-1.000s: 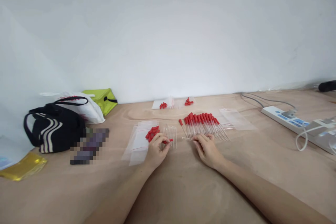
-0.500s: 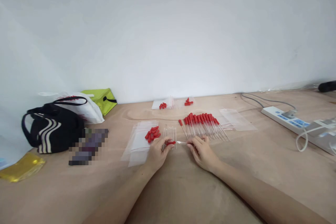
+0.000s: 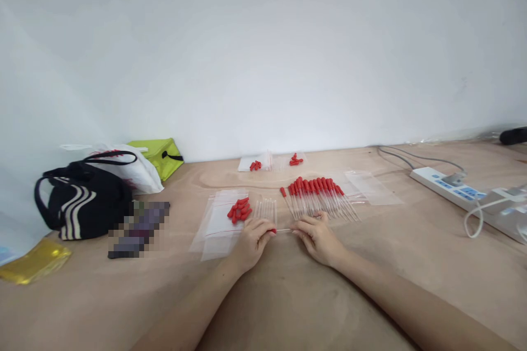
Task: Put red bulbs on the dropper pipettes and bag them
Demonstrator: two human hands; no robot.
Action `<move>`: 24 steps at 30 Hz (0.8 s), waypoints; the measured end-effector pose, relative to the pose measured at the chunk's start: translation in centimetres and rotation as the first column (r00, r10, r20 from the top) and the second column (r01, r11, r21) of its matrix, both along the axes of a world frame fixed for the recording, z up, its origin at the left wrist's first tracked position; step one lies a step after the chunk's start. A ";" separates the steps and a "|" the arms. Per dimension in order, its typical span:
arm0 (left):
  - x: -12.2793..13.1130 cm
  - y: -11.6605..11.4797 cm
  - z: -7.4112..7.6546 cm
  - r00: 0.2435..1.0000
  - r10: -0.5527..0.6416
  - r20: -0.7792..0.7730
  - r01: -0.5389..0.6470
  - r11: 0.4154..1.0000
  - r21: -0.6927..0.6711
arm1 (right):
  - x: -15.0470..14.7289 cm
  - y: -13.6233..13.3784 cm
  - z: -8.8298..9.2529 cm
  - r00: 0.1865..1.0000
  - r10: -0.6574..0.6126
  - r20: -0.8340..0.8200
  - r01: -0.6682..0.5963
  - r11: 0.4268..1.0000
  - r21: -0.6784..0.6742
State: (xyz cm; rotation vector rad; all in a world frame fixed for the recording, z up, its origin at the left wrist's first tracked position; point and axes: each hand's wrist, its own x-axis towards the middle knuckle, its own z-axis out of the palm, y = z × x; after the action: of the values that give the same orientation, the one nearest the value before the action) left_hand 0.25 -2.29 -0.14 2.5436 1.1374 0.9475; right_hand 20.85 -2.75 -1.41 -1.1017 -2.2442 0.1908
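Left hand (image 3: 251, 242) grip: your fingers clamp a red bulb (image 3: 273, 230). Right hand (image 3: 316, 238) grip: clamped on a clear tube (image 3: 283, 230). Tube spans the gap between your hands, long axis left-right, left end pointing at the bulb; seating unclear. Bulb lies just left of your right grip.

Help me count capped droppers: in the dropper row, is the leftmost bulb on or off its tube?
On: the leftmost red bulb caps the far end of its clear tube.

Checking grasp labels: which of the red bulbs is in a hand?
The red bulb pinched in the left hand, in line with the glass tube in the right hand; neither hand grips any other visible bulb.
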 end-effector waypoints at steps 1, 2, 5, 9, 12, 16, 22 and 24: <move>0.0 -0.1 0.1 1.000 -0.011 -0.027 0.011 1.000 -0.008 | 0.1 0.1 0.0 1.000 0.003 0.006 -0.003 1.000 0.007; 0.1 -0.1 0.2 0.999 -0.018 -0.051 0.018 1.000 -0.014 | 0.1 0.1 0.0 1.000 0.003 0.014 -0.003 1.000 0.016; 0.2 -0.3 0.3 0.995 -0.018 -0.101 0.016 1.000 -0.022 | 0.3 0.2 0.0 0.999 -0.016 0.040 0.015 0.999 0.036; 0.3 -0.3 0.1 0.993 -0.005 -0.120 0.006 1.000 0.010 | 0.2 0.1 0.0 0.997 -0.050 0.065 0.046 0.997 0.065; 0.2 -0.3 0.0 0.993 -0.009 -0.117 0.012 1.000 0.028 | 0.2 0.0 0.1 0.996 -0.054 0.077 0.047 0.995 0.088; 0.2 -0.2 -0.1 0.993 -0.009 -0.113 0.013 0.999 0.032 | 0.2 -0.2 0.2 0.995 -0.036 0.092 0.025 0.993 0.115; 0.4 -0.4 0.0 0.994 -0.019 -0.111 0.022 0.999 0.031 | 0.1 -0.4 0.1 0.997 0.008 0.075 -0.017 0.991 0.130; 0.4 -0.4 0.0 0.992 -0.029 -0.122 0.033 0.999 0.028 | 0.0 -0.4 0.0 0.997 0.016 0.075 -0.026 0.991 0.134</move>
State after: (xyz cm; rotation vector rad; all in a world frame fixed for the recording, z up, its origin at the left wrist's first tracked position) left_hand 0.70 -2.74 -0.10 2.6671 1.1198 0.8188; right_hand 20.83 -3.18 -1.37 -1.0284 -2.2976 0.0073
